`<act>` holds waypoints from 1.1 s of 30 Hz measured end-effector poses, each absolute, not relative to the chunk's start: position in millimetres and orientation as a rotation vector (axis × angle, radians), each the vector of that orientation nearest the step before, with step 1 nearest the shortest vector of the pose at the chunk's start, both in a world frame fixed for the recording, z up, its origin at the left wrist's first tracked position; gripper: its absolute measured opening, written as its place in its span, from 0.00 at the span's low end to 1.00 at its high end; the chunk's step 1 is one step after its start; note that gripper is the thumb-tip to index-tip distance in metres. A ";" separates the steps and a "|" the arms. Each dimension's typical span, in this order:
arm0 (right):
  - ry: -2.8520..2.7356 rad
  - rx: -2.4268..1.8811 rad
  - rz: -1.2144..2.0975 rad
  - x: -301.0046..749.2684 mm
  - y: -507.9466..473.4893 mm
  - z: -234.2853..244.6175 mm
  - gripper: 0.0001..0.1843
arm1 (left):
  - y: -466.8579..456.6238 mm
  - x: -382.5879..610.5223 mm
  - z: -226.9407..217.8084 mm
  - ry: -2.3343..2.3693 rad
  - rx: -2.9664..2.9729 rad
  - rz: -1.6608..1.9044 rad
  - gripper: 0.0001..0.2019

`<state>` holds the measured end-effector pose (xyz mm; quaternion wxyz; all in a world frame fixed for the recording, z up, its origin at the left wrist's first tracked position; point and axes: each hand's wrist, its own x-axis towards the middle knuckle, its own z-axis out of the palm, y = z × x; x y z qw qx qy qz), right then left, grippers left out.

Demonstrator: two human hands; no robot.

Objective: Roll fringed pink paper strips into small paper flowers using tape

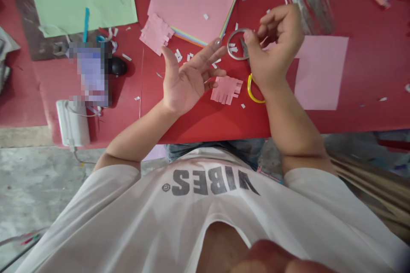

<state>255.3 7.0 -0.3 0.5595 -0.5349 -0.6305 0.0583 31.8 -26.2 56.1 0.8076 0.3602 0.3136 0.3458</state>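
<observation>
My right hand (275,47) curls shut, pinching the rim of a tape ring (228,45) on the red table (368,72). It looks light and springy, best gripped by its edge. My left hand (187,79) lies open and empty.

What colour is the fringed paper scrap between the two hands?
Pink. The fringed scrap shows best in the head view.

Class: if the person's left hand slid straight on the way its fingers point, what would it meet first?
Probably the grey ring pinched in the right hand. The left hand, open, points its fingers up and right at it, nearly touching. Depth is unclear.
</observation>
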 end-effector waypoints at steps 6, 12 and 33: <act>-1.567 -1.222 0.238 258.5 3.0 1.4 0.14 | -27.9 35.5 61.5 0.721 0.726 0.751 0.54; -1.615 -1.250 0.303 254.7 3.6 -3.3 0.22 | -26.7 32.8 57.1 0.673 0.757 0.734 0.54; -1.656 -1.275 0.158 254.2 3.4 -10.9 0.09 | -24.3 32.8 46.2 0.650 0.963 0.747 0.45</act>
